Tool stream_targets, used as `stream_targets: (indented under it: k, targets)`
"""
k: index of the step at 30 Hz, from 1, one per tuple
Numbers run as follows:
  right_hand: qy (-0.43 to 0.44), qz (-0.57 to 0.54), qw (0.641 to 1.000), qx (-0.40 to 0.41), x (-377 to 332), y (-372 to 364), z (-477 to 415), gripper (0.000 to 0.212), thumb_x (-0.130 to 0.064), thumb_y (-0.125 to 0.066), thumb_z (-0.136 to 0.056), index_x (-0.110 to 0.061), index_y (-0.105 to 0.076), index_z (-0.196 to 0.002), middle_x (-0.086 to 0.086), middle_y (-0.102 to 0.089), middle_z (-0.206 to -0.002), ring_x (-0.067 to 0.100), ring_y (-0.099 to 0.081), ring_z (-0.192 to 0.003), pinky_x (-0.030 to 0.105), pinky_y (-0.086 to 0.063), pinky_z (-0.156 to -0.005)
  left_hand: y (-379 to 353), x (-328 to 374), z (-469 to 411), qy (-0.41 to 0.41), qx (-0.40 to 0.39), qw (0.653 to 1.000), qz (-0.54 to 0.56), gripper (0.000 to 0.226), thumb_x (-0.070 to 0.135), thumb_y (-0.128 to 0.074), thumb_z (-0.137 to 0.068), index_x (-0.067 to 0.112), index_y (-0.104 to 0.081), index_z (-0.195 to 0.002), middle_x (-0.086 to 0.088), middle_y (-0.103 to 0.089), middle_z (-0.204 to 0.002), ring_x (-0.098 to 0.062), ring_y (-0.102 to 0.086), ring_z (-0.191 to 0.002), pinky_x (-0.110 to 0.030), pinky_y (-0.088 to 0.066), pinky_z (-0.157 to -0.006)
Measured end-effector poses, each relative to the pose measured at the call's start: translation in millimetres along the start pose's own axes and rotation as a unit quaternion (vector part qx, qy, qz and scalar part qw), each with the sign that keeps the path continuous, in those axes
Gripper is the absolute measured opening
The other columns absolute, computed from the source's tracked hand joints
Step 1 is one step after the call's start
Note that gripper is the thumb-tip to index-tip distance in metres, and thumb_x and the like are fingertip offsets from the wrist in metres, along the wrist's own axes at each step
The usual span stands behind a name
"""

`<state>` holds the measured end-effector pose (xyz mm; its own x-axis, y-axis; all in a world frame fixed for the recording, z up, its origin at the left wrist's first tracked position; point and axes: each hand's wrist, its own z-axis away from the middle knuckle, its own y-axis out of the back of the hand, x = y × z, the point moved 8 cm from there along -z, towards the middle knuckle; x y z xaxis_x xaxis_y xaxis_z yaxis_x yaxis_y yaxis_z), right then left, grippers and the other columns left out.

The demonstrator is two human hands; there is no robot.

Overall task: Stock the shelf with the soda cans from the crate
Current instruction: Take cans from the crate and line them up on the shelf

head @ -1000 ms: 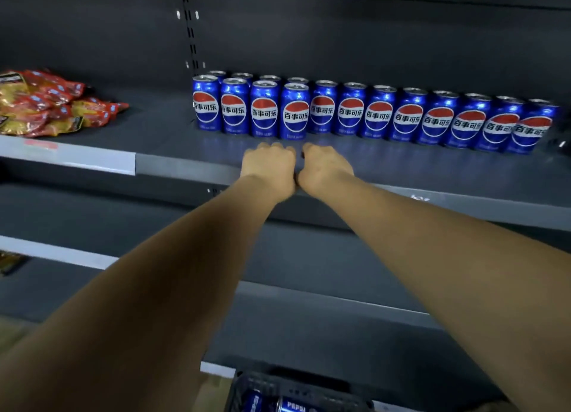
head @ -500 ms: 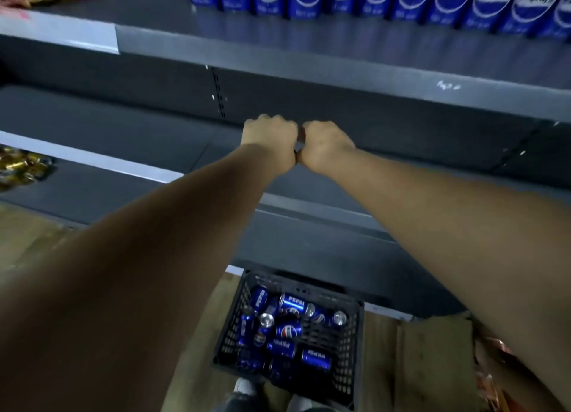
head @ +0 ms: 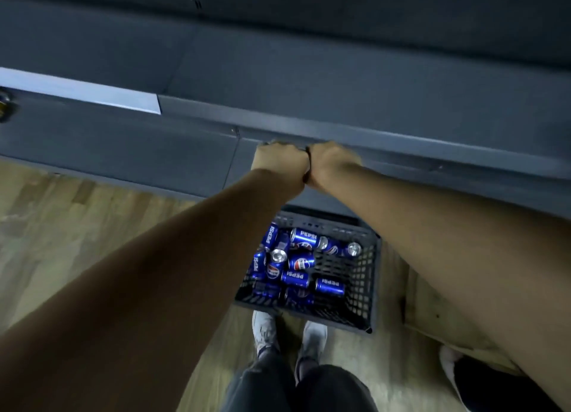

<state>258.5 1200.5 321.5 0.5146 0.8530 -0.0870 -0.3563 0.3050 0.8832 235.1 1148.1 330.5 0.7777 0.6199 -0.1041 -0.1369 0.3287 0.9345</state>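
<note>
A black plastic crate (head: pixel 366 291) stands on the floor below the shelf unit, with several blue soda cans (head: pixel 304 238) lying loose inside it. My left hand (head: pixel 279 162) and my right hand (head: pixel 332 164) are held out side by side, knuckles touching, above the crate's far edge and in front of the grey lower shelf (head: pixel 340 81). Both have their fingers curled under and I see nothing in either. The stocked upper shelf is out of the frame.
My white shoes (head: pixel 264 329) stand right against the crate's near side on the wooden floor (head: pixel 77 226). A brown cardboard box (head: pixel 432 316) sits to the right of the crate. A white label strip (head: pixel 80 89) marks the shelf edge at left.
The view has tilted down from the row of cans on the upper shelf to the crate. Both hands have dropped together, still side by side with fingers curled.
</note>
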Motion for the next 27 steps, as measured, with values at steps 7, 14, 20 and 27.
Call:
stream_targets:
  k: [7, 14, 20, 27]
  targets:
    - [0.009, -0.061, 0.994, -0.085, 7, -120, -23, 0.009, -0.015, -0.048, -0.094, -0.015, -0.053, -0.086, 0.011, -0.057, -0.113, 0.028, -0.055, -0.106, 0.034, -0.042, -0.083, -123, 17, -17, -0.037, -0.099, 0.994, 0.009, 0.032, 0.027, -0.043, -0.097, 0.016, -0.051, -0.126, -0.008, -0.054, -0.125, -0.026, -0.048, -0.118, -0.037, -0.039, -0.096]
    - [0.012, -0.076, 0.978, -0.192, 22, -248, -24, 0.034, -0.010, -0.051, -0.091, -0.008, -0.051, -0.124, 0.014, -0.056, -0.122, 0.030, -0.054, -0.111, 0.028, -0.041, -0.080, -242, 24, -12, -0.084, -0.246, 0.959, 0.116, 0.031, 0.029, -0.040, -0.098, 0.009, -0.055, -0.116, -0.012, -0.061, -0.108, -0.022, -0.056, -0.091, -0.030, -0.045, -0.075]
    - [-0.008, -0.152, 0.952, -0.266, 34, -340, -45, 0.037, -0.005, -0.047, -0.093, -0.002, -0.049, -0.129, 0.018, -0.053, -0.129, 0.028, -0.053, -0.115, 0.031, -0.044, -0.091, -357, -2, -10, 0.155, -0.330, 0.836, 0.409, 0.021, 0.017, -0.048, -0.096, 0.002, -0.055, -0.109, -0.018, -0.055, -0.093, -0.023, -0.052, -0.083, -0.034, -0.044, -0.076]
    - [-0.086, -0.201, 0.928, -0.300, 60, -449, -75, 0.037, -0.008, -0.048, -0.093, -0.003, -0.047, -0.130, 0.019, -0.052, -0.123, 0.032, -0.052, -0.116, 0.034, -0.047, -0.089, -466, 1, -17, 0.179, -0.356, 0.818, 0.416, 0.011, 0.009, -0.048, -0.094, 0.002, -0.057, -0.095, -0.026, -0.061, -0.100, -0.031, -0.056, -0.083, -0.041, -0.047, -0.080]
